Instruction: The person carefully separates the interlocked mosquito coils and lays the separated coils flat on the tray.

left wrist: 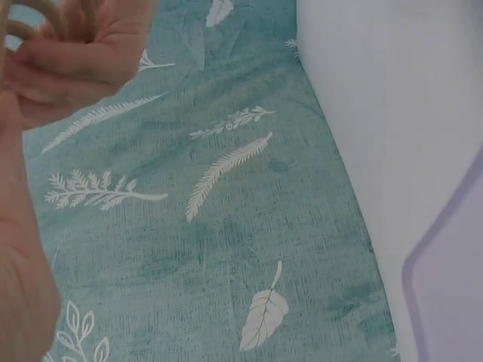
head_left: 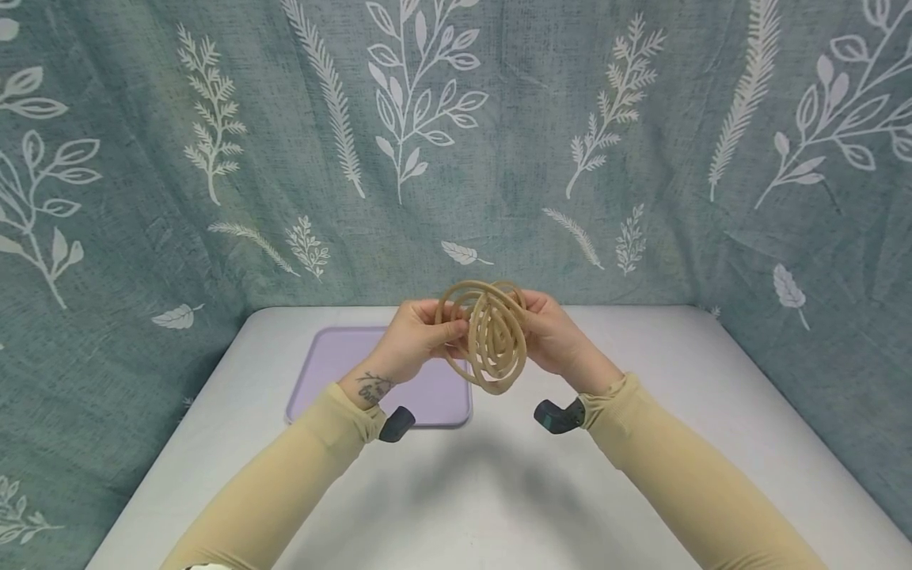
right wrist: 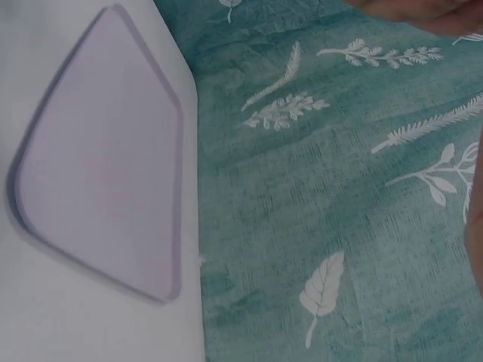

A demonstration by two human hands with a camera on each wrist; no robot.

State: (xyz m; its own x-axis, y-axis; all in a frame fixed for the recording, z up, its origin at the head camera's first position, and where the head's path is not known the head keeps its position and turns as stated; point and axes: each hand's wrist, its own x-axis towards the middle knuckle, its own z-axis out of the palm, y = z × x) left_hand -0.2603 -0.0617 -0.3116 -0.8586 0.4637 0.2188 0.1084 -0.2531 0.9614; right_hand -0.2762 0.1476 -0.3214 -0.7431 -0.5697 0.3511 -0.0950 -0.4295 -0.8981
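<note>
A loose coil of tan tubing or thick cord (head_left: 499, 348) is held up above the table, its loops hanging between both hands. My left hand (head_left: 416, 336) pinches the coil's left side, thumb in front and fingers behind. At the right side of the loops, my right hand (head_left: 559, 332) grips the coil, its fingertips partly hidden behind it. In the left wrist view, curled fingers of the left hand (left wrist: 83, 72) meet a bit of the coil (left wrist: 23, 30) at the upper left. Only edges of the right hand (right wrist: 430, 11) appear in the right wrist view.
A flat lavender tray (head_left: 427, 404) lies on the white table (head_left: 627, 475), behind and below the left hand. A blue-green curtain with white leaf prints (head_left: 499, 158) hangs around the table's back and sides. Dark wrist devices (head_left: 559, 416) jut from the sleeves.
</note>
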